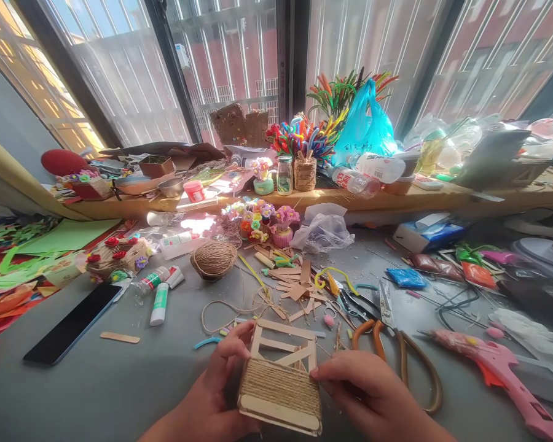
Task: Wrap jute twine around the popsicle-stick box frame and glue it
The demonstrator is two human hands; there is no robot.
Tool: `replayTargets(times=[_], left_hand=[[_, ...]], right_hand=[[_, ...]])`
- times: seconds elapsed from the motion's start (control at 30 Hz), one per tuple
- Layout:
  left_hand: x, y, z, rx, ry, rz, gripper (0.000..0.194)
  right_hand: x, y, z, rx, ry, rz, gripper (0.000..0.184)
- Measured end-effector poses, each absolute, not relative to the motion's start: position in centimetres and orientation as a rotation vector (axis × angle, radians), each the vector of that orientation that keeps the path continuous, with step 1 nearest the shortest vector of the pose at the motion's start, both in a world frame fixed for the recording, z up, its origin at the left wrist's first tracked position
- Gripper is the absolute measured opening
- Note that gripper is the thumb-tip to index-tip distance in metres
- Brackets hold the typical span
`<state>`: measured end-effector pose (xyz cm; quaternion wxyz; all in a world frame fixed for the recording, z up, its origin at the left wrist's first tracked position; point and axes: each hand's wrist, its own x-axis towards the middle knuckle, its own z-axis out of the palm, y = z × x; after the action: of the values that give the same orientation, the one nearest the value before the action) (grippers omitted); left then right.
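A small frame of craft sticks (283, 331) is held up above the table's front, its lower part wrapped in rows of jute twine (279, 387). My left hand (216, 390) grips the frame's left side, thumb and fingers closed around it. At the right edge my right hand (366, 383) has its fingers pinched together where the twine rows end; the strand between them is mostly hidden. Loose twine (212, 302) curls over the table behind the frame, near the ball of jute twine (214, 259).
Scissors (387, 319), pliers (354, 304) and a pink glue gun (493, 362) lie to the right. Broken craft sticks (299, 279) spread in the middle. A phone (71, 322), glue stick (160, 304) and single stick (120, 337) are at left. A cluttered window ledge (239, 201) runs behind.
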<state>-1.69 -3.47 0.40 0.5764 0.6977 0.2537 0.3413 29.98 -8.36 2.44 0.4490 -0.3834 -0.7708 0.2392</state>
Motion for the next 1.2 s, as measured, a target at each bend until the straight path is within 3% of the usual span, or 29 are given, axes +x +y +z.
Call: replayTargets(times=[0.13, 0.27, 0.4, 0.57, 0.8, 0.93, 1.1, 1.13, 1.2], left_hand=[[-1.9, -3.6, 0.0, 1.645, 0.614, 0.817, 0.065], [-1.9, -3.6, 0.5, 1.673, 0.619, 0.832, 0.065], [-2.2, -3.5, 2.7, 1.845, 0.739, 0.739, 0.061], [-1.6, -3.4, 6.5, 2.139, 0.812, 0.711, 0.1], [-0.5, -1.7, 4.9, 2.407, 0.694, 0.755, 0.076], [-0.8, -0.4, 3.2, 2.351, 0.655, 0.799, 0.078], [0.2, -1.1, 7.3, 2.384, 0.771, 0.591, 0.07], [0.7, -1.4, 8.5, 2.402, 0.821, 0.556, 0.077], [2.2, -1.9, 10.3, 2.459, 0.813, 0.485, 0.108]], right_hand=[[30.0, -8.8, 2.3, -0.993, -1.845, 0.605, 0.021], [30.1, -9.1, 1.7, -1.024, -1.785, 0.586, 0.058], [29.9, -9.0, 1.2, -1.019, -1.81, 0.555, 0.062], [29.3, -9.0, 1.1, -1.021, -1.835, 0.533, 0.06], [29.0, -9.1, 0.9, -1.082, -1.769, 0.646, 0.061], [29.0, -8.8, 0.7, -1.105, -1.701, 0.737, 0.066], [28.7, -8.4, 0.6, -1.111, -1.649, 0.81, 0.073], [28.6, -8.4, 0.6, -1.104, -1.656, 0.814, 0.074], [28.4, -8.4, 0.6, -1.086, -1.687, 0.815, 0.074]])
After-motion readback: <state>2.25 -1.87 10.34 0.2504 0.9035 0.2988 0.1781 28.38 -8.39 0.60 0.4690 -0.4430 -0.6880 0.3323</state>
